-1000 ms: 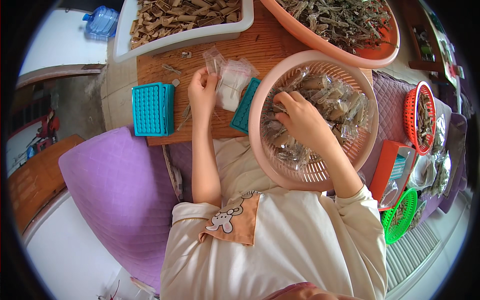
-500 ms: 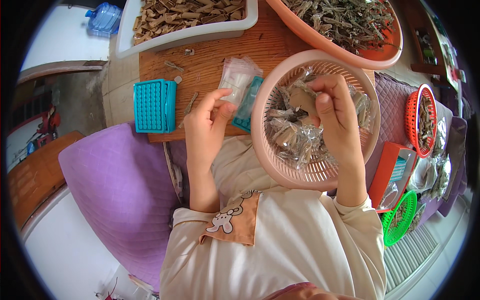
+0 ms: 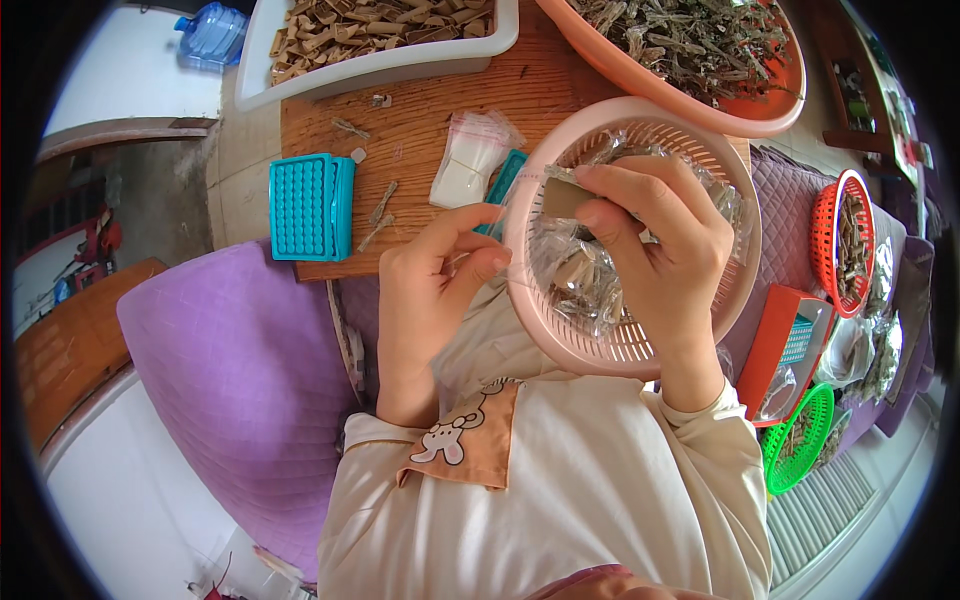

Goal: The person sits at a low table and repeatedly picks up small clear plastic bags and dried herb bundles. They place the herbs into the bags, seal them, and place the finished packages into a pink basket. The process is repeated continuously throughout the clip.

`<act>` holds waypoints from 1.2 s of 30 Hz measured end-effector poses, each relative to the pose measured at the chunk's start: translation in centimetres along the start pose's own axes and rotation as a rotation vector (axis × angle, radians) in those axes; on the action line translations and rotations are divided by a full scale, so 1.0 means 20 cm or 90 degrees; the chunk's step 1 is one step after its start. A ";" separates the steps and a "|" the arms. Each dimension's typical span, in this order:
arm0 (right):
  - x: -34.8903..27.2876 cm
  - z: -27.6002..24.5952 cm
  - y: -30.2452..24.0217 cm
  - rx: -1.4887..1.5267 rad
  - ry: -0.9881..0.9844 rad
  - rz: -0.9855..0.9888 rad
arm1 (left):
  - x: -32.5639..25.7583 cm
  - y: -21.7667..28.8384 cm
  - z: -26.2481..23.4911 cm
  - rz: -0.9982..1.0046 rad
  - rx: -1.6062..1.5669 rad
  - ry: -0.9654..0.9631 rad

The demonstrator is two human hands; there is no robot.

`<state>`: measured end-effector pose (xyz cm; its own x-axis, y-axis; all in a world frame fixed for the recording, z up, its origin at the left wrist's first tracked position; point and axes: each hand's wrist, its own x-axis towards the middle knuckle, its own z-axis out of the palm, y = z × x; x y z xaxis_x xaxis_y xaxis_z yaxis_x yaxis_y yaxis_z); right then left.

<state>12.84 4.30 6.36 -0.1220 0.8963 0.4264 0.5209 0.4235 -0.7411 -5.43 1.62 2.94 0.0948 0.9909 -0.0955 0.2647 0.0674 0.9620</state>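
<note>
Brown piece (image 3: 565, 199) looks flat, dull and straight-edged.

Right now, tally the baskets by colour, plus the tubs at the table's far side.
Pink basket: 1
Red basket: 1
Green basket: 1
White tub: 1
Orange tub: 1
Total: 5
</note>
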 end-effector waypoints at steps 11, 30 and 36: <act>0.02 0.02 0.01 0.137 -0.165 0.041 | 0.01 0.03 0.04 0.021 0.048 -0.022; 0.00 -0.01 -0.01 0.111 -0.101 0.127 | 0.03 0.00 0.15 -0.040 -0.126 -0.033; -0.03 -0.03 0.07 0.062 -0.098 -0.019 | 0.02 0.00 0.15 -0.080 -0.224 -0.064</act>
<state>14.25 4.31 5.40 -0.2682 0.8895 0.3699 0.4322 0.4542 -0.7790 -2.45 1.73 2.04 0.1802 0.9571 -0.2268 -0.0634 0.2414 0.9684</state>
